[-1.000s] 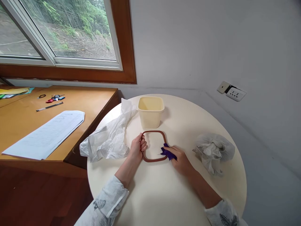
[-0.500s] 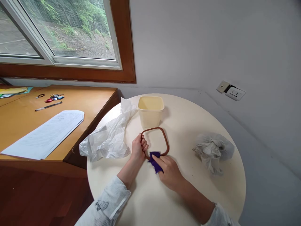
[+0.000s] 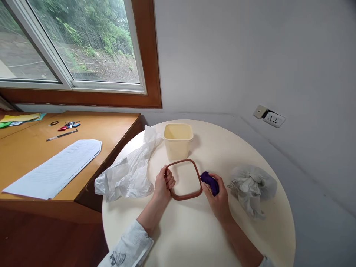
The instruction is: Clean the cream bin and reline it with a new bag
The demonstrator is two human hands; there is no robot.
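Note:
My left hand (image 3: 163,183) is closed around the left side of a brown, rounded-square rim frame (image 3: 189,195), which it holds tilted above the table. Between the thumb and fingers of my right hand (image 3: 220,202) is a bunched purple cloth (image 3: 210,183), just beside the frame's right edge. Whether the cloth touches the frame there I cannot tell. Behind the frame stands a pale yellow square bin (image 3: 178,148), upright, with its top uncovered.
A crumpled white plastic bag (image 3: 130,174) lies left on the round table (image 3: 191,237), a knotted greyish plastic bag (image 3: 251,185) right. The wooden desk (image 3: 111,128) at left bears papers (image 3: 55,168), a pen (image 3: 61,135) and keys (image 3: 69,125). Wall sockets (image 3: 274,119) are at right.
My right hand has moved with the purple cloth from the frame's near edge to beyond its right side, the cloth now bunched up. My left hand keeps its hold. The view has tilted slightly upward.

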